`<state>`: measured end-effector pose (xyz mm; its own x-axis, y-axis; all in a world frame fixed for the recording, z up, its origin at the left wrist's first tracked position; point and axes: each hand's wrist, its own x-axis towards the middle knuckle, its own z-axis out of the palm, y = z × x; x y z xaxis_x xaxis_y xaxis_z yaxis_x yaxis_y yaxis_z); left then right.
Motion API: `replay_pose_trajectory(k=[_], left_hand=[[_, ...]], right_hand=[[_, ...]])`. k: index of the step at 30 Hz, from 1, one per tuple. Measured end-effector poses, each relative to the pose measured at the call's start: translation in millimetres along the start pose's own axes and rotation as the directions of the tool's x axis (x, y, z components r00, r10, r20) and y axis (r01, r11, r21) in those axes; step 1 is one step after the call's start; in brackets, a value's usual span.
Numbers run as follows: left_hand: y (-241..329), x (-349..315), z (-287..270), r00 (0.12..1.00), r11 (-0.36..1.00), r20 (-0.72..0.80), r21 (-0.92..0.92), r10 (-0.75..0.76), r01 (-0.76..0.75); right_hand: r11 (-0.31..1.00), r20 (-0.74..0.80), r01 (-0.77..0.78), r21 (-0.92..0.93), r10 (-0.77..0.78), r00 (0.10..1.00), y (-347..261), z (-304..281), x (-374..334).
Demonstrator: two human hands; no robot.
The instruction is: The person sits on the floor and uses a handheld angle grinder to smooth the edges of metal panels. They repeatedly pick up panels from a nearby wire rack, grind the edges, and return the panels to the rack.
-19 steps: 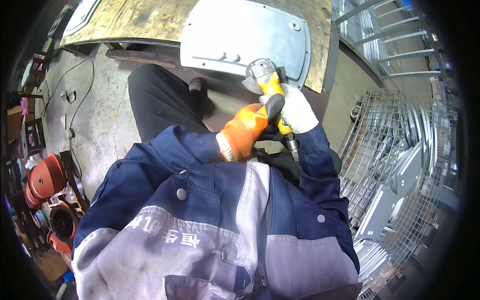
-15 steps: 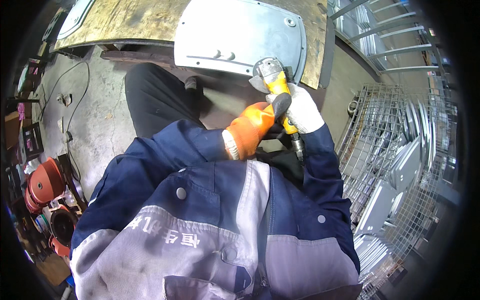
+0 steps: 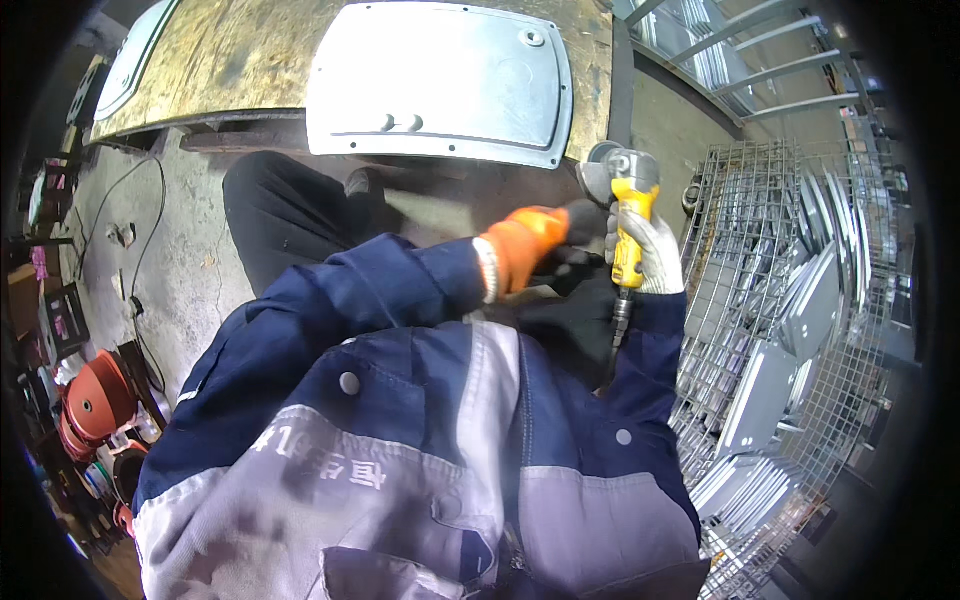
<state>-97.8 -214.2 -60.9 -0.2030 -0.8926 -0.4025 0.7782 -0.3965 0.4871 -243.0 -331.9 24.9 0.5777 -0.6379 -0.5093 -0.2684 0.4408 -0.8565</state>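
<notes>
My right hand (image 3: pixel 652 250), in a white glove, is wrapped round the yellow body of an angle grinder (image 3: pixel 628 254). The grinder's metal head and round disc point away from me, just off the near right corner of a pale metal panel (image 3: pixel 440 85). A hose coupling runs from its rear end toward my right sleeve. To the left of the tool is my left hand (image 3: pixel 540 243), in an orange glove with dark fingertips. Its fingers look apart and touch nothing, though they are somewhat blurred. The panel lies flat on a worn wooden table, with a round fitting at its far right and two small knobs near its front edge.
The wooden table (image 3: pixel 225 75) carries another pale panel (image 3: pixel 138 60) at its far left. A wire mesh basket (image 3: pixel 735 240) with stacked metal plates stands on the right, below a metal rack (image 3: pixel 770 75). Red bowl-shaped parts (image 3: pixel 100 395) and a floor cable (image 3: pixel 150 225) are at left.
My right hand has carried the grinder right, off the panel's corner. My left hand has come away from the grinder. The view has shifted a little, so the panel appears further left.
</notes>
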Motion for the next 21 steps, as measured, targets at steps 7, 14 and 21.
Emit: replay_pose_trajectory(k=[7,14,21], left_hand=[[32,-14,-82,0.933,0.809,-0.208,-0.466,0.294,-0.359],[38,-28,-51,0.860,0.753,-0.388,-0.441,0.330,-0.488],[20,-118,-80,0.674,-0.796,0.454,0.486,0.583,0.361]], right_hand=[[0.730,0.328,-0.161,0.665,-0.092,0.940,68,-50,6],[0.703,0.350,-0.136,0.698,-0.169,0.921,79,-56,8],[0.691,0.413,-0.143,0.709,-0.243,0.878,77,-58,6]])
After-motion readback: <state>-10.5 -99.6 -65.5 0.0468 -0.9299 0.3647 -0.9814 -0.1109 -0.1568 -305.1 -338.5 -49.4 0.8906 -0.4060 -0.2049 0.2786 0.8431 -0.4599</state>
